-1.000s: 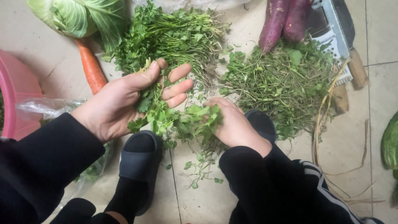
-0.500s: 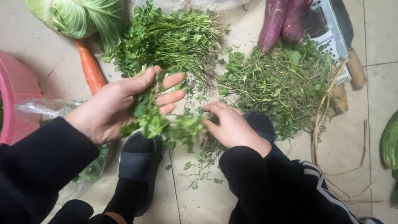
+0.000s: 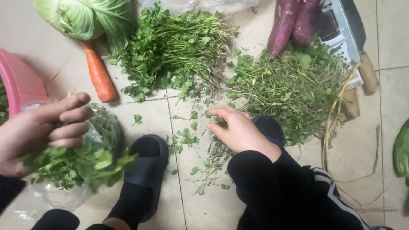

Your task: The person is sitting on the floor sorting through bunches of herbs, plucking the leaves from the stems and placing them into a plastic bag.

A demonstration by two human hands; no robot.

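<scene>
At seven o'clock, left hand (image 3: 40, 136) closed around leafy green bunch (image 3: 81, 166) over clear bag (image 3: 106, 127); right hand (image 3: 238, 132), fingers loosely spread, nearer stem scraps (image 3: 213, 159), long axis six-to-twelve.

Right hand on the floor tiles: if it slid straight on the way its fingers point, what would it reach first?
The right hand points up-left; it would likely meet the scattered green leaf bits first, then the big bunch of leafy green herbs.

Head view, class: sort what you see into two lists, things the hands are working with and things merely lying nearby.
In hand:
left hand gripping a leafy herb bunch over a clear plastic bag
right hand on loose sprigs
untrimmed herb pile
stem pile

Lying about:
carrot
cabbage
sweet potatoes
pink basin
</scene>
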